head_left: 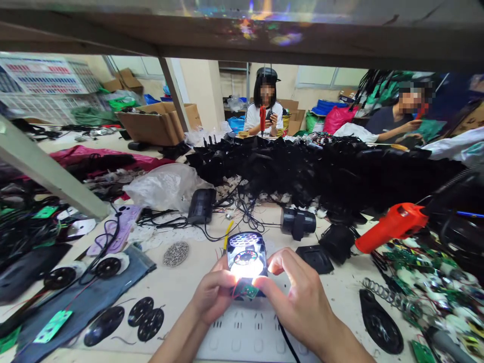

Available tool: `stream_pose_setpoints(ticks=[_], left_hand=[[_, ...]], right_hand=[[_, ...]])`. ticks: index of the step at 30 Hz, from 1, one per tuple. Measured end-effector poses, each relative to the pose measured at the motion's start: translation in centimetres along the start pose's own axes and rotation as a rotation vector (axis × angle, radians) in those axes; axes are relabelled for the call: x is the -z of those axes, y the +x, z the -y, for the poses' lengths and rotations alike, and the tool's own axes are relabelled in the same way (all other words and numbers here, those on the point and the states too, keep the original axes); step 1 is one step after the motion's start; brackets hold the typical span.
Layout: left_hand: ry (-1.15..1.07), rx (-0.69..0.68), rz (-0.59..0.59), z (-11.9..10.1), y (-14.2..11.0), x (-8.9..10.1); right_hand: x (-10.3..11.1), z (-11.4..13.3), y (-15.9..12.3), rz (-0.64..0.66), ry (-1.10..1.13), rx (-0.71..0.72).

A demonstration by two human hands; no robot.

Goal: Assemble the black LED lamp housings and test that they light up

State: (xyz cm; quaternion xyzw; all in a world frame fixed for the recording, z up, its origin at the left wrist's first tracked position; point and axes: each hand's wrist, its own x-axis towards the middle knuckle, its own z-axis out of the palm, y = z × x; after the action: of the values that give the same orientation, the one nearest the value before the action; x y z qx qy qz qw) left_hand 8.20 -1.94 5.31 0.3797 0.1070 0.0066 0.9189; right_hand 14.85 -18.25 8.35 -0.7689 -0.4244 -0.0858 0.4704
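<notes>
Between my two hands is a black plastic housing [246, 239] with a honeycomb-patterned part and a bright white light glowing inside. A small green circuit board [247, 290] with thin red wires sits at its near end. My left hand [214, 292] is closed on the housing's left side, its thumb near the board. On the right, my right hand [298, 297] grips the other edge, thumb at the board and index finger bent. Glare hides the detail inside. Beneath the hands lies a white power strip [238, 343], with a black cable running over it.
A red electric screwdriver [393, 229] hangs at right above loose circuit boards [421, 350] and a spring [381, 292]. Small screws [176, 253] lie heaped at left, near black discs [150, 325]. Behind are black housings [201, 205] and a large black heap [302, 164]. Two people sit across.
</notes>
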Motion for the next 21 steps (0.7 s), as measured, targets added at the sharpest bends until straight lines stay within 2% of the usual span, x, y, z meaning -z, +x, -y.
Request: stream_pose_setpoints(ticks=[3, 8, 14, 21], left_hand=[[-0.014, -0.014, 0.051, 0.3, 0.2, 0.1], [-0.045, -0.035, 0.069, 0.5, 0.2, 0.1], [0.036, -0.051, -0.026, 0.1, 0.0, -0.6], [0.263, -0.114, -0.100, -0.1, 1.0, -1.7]], right_hand=[[0.0, 0.3, 0.0, -0.021, -0.016, -0.020], [-0.2, 0.3, -0.1, -0.056, -0.049, -0.001], [-0.1, -0.2, -0.1, -0.066, -0.040, 0.013], [0.8, -2.7, 0.3, 0.041, 0.048, -0.142]])
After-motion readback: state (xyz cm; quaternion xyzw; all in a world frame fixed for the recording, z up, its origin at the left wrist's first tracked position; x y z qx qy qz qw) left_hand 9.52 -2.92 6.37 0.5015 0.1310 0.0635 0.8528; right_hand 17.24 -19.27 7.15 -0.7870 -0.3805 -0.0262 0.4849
